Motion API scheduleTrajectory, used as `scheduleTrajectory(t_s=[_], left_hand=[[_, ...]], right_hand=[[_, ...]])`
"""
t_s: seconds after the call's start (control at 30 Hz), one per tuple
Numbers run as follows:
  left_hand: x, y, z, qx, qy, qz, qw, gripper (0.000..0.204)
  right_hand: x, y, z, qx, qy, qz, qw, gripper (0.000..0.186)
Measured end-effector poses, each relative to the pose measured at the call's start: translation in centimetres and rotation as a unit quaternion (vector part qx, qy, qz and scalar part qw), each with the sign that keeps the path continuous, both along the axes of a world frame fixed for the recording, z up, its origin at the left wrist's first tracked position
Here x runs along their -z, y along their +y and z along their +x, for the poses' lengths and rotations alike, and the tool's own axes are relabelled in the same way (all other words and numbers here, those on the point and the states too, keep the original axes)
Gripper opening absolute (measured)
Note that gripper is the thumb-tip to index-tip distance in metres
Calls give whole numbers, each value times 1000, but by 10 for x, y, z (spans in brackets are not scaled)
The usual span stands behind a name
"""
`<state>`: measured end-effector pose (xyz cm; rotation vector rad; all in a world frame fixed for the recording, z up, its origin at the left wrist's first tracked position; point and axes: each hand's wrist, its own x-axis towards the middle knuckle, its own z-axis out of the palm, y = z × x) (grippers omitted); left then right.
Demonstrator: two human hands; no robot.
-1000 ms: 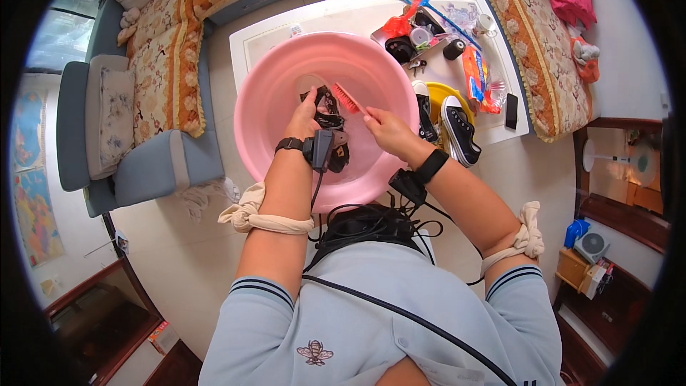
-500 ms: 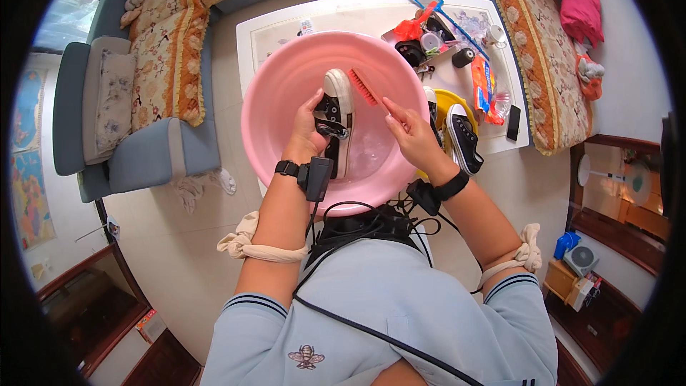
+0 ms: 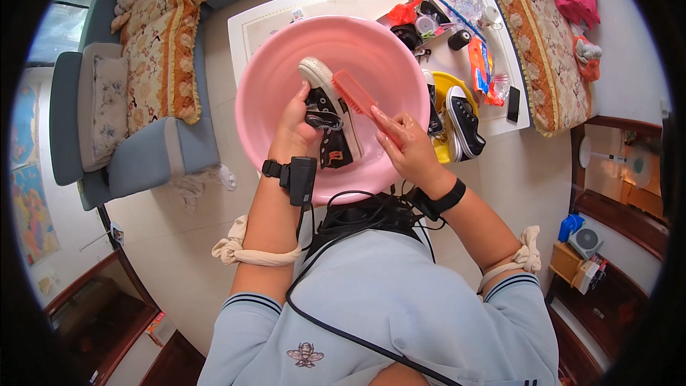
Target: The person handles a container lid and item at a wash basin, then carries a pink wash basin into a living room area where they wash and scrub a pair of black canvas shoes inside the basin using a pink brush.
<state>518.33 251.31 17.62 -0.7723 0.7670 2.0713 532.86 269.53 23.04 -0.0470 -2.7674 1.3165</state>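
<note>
Over a large pink basin (image 3: 251, 93), my left hand (image 3: 294, 125) is closed around a black canvas sneaker (image 3: 336, 150) with a white sole and toe cap. The shoe tilts, its toe pointing up and to the left, its laces loose. My right hand (image 3: 409, 144) grips the handle of a red scrubbing brush (image 3: 354, 91). The brush head lies against or just over the sole's edge near the toe; actual contact is hard to tell. Behind the basin's right rim, a yellow basin (image 3: 444, 86) holds more black and white sneakers (image 3: 465, 127).
On the white table (image 3: 246, 25) are a blue-framed net (image 3: 446, 6), a black bottle (image 3: 459, 40), an orange package (image 3: 483, 71) and a phone (image 3: 513, 104). Sofas with floral covers (image 3: 153, 64) stand left, behind and right. Black cables (image 3: 343, 239) run across my lap.
The sneaker has tilted, its toe swinging left. The brush has turned over and come lower and closer to the sole. My left hand has shifted slightly left.
</note>
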Motion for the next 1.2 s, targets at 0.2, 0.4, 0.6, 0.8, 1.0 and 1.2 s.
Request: scheduleTrajectory(t_s=[0.2,0.4,0.6,0.8,1.0,1.2], left_hand=[[-20,14,7,32,24,-50,998,39],[-21,13,11,50,34,-19,998,38],[-7,14,15,35,71,-24,997,32],[-18,12,10,57,51,8,997,27],[-28,15,24,62,96,-19,993,33],[-20,29,57,97,172,-27,980,36]], right_hand=[[3,-19,3,10,28,81,996,45],[-15,-26,-20,38,28,162,986,46],[-22,-32,16,47,-23,194,980,45],[-33,-41,17,63,-3,224,973,45],[-52,-50,39,101,22,221,970,47],[-56,-61,33,115,-13,319,941,45]])
